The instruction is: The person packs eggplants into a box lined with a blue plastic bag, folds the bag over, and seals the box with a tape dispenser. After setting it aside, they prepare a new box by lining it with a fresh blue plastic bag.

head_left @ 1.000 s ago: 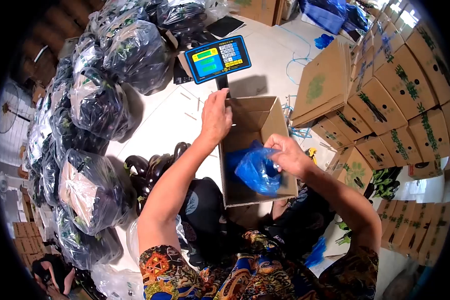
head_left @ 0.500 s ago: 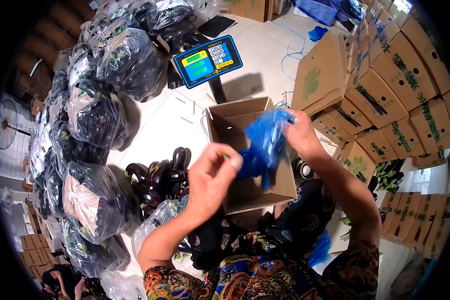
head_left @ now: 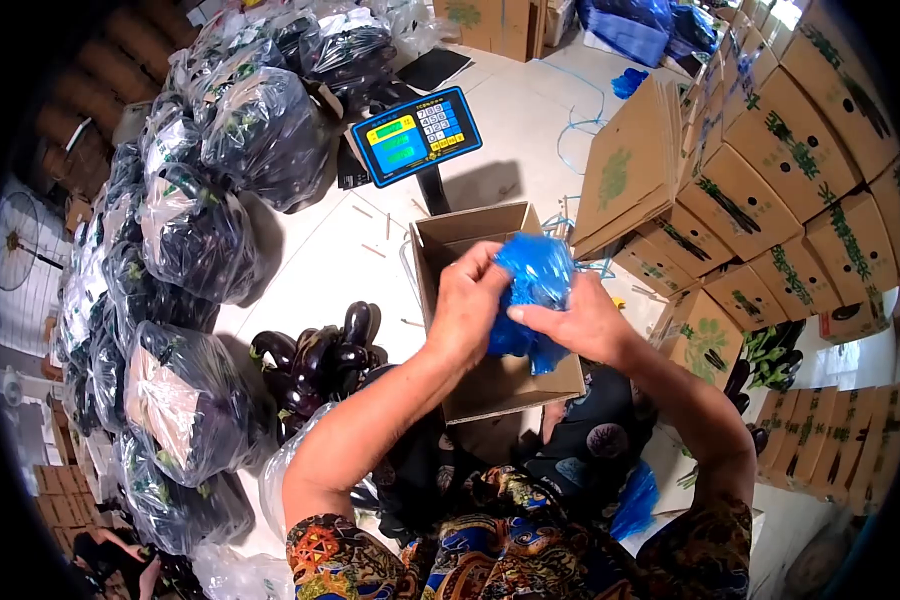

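Note:
Between my two hands a crumpled blue plastic bag (head_left: pixel 536 275) hangs over an open cardboard box (head_left: pixel 510 402). My left hand (head_left: pixel 467 305) pinches the bag's left edge with its fingertips. On the other side my right hand (head_left: pixel 588 318) grips the bag, thumb stretched inward across it. The lower part of the bag droops into the box, hiding much of its floor. Behind the box rises a scale display (head_left: pixel 418 136) on a post, with lit green readouts and a keypad. Several dark eggplants (head_left: pixel 315 365) lie on the floor left of the box.
Clear bags full of eggplants (head_left: pixel 195 235) line the left side. Stacked cardboard boxes (head_left: pixel 760 200) and folded cardboard sheets (head_left: pixel 625 165) stand at the right. Another blue plastic piece (head_left: pixel 635 500) lies beside my right leg. More eggplants (head_left: pixel 775 355) lie far right.
My left hand has moved up and right from the box's left side and taken hold of the bag. My right hand has come lower, and the bag is bunched between both.

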`<state>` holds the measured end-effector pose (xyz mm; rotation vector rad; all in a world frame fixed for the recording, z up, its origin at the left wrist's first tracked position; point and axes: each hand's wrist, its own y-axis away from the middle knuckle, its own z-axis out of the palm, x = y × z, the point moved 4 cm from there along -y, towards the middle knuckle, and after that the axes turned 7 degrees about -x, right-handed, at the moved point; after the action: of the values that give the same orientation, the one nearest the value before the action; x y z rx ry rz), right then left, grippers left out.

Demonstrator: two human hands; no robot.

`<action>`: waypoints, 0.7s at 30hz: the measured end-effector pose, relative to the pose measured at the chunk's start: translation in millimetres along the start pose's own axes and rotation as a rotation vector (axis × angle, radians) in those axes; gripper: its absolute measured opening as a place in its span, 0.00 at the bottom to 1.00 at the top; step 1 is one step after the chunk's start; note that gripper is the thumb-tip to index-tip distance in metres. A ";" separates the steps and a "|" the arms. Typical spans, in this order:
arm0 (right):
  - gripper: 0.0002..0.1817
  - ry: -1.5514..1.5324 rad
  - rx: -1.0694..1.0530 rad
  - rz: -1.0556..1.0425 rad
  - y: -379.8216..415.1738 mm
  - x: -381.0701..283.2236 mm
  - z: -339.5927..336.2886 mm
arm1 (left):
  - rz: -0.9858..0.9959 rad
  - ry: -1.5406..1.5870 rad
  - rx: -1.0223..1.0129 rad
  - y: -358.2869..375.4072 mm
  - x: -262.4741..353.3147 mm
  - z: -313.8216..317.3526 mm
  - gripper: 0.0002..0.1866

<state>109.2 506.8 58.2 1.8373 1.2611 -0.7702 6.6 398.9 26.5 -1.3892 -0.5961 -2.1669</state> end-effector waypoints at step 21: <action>0.14 -0.449 0.094 -0.177 8.5 10.1 -5.9 | -0.206 0.263 -0.040 12.4 3.4 3.8 0.06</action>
<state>120.9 514.8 55.3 1.5184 1.1122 -1.2759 15.7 390.9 32.3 -1.0761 -0.6205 -2.4855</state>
